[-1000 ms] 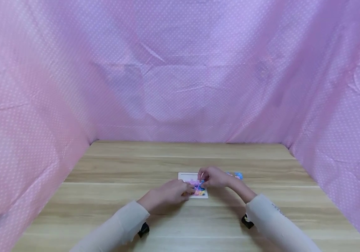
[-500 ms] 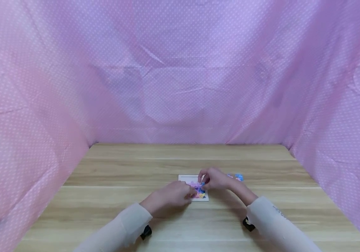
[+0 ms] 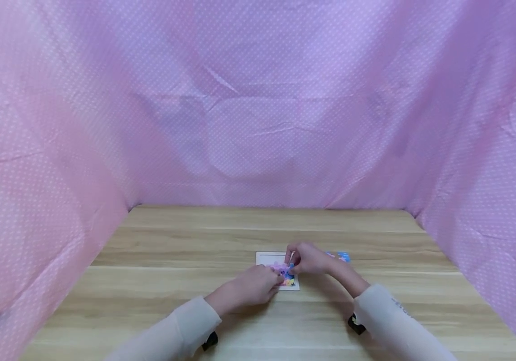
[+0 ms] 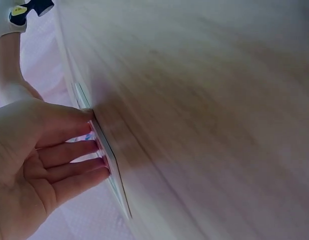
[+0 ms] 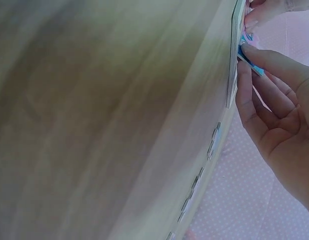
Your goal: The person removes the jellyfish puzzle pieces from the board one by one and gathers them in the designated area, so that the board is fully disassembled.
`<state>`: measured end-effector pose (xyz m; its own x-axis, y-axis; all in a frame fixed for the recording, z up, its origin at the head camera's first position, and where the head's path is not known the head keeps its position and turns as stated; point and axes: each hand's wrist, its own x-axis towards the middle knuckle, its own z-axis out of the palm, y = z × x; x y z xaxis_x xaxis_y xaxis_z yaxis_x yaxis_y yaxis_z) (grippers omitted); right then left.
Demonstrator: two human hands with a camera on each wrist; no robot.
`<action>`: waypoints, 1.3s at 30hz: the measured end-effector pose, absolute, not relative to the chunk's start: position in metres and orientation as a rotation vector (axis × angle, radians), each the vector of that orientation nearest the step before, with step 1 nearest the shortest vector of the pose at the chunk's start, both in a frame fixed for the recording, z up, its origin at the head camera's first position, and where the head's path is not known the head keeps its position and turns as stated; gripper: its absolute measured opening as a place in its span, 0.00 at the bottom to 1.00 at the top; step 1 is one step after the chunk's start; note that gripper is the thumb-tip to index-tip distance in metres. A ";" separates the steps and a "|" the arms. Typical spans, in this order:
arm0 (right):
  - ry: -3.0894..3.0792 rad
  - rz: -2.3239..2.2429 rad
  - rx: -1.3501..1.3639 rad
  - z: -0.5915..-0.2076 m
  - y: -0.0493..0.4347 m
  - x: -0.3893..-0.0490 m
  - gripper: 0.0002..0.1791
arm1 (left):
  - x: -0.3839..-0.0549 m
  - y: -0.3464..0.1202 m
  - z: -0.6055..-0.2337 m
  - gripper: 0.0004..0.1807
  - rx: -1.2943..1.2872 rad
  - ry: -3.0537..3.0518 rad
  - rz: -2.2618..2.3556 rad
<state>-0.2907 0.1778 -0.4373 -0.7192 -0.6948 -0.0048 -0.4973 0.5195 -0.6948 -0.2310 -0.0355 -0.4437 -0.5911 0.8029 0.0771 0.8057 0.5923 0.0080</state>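
From my end, I see the right hand (image 5: 284, 102) pinching a blue puzzle piece (image 5: 254, 69) between thumb and finger, the piece tilted up against the picture side of the board. I cannot tell whether its lower edge has seated. The puzzle board (image 3: 269, 258) lies flat on the table (image 3: 172, 240), just left of that pinch and under the fingertips of the left hand (image 3: 255, 286). That hand is not clamped on anything: its fingers reach out fairly straight, the tips touching the board's picture, with the thumb at the near edge. I take this as steadying, so the board does not slide while the right hand works. The two hands come close together over the coloured part, probably because the pinched piece belongs near there. Beyond the left fingertips, the far strip of the board shows bare white. Loose pieces (image 3: 343, 255) lie to the right of the right hand, apart from the board; I judge they are kept there to be within easy reach without crowding the grip.
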 end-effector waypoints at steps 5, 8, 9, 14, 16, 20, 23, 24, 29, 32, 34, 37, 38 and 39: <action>2.485 -1.016 -1.003 -0.438 0.177 -0.289 0.12 | -0.228 -0.035 -0.442 0.04 -1.371 -2.767 -0.105; 2.515 -1.004 -0.968 -0.440 0.178 -0.288 0.12 | -0.228 -0.035 -0.442 0.04 -1.383 -2.746 -0.104; 2.521 -1.003 -0.966 -0.440 0.179 -0.288 0.12 | -0.228 -0.034 -0.442 0.04 -1.391 -2.736 -0.096; 2.539 -1.010 -1.028 -0.440 0.180 -0.288 0.12 | -0.230 -0.032 -0.440 0.04 -1.401 -2.701 -0.040; 2.550 -1.008 -1.047 -0.440 0.180 -0.287 0.12 | -0.231 -0.031 -0.439 0.05 -1.398 -2.697 -0.028; 2.548 -0.997 -1.062 -0.440 0.178 -0.288 0.12 | -0.231 -0.032 -0.440 0.07 -1.397 -2.699 -0.049; 2.524 -1.005 -1.064 -0.441 0.177 -0.289 0.12 | -0.231 -0.034 -0.444 0.05 -1.387 -2.698 -0.061; 2.517 -1.008 -1.069 -0.441 0.177 -0.290 0.12 | -0.231 -0.035 -0.445 0.04 -1.381 -2.700 -0.067; 2.490 -1.030 -1.069 -0.444 0.178 -0.293 0.12 | -0.231 -0.036 -0.446 0.04 -1.376 -2.703 -0.084; 2.461 -1.030 -1.067 -0.443 0.179 -0.293 0.12 | -0.231 -0.036 -0.445 0.05 -1.391 -2.732 -0.104; 2.434 -1.029 -1.070 -0.442 0.179 -0.294 0.12 | -0.230 -0.036 -0.444 0.04 -1.398 -2.752 -0.116; 2.400 -1.021 -1.084 -0.439 0.179 -0.295 0.11 | -0.230 -0.035 -0.443 0.04 -1.399 -2.759 -0.098; 2.392 -1.018 -1.090 -0.438 0.179 -0.296 0.11 | -0.230 -0.035 -0.443 0.04 -1.398 -2.750 -0.080; 2.387 -1.016 -1.091 -0.437 0.179 -0.296 0.10 | -0.230 -0.035 -0.443 0.04 -1.396 -2.741 -0.058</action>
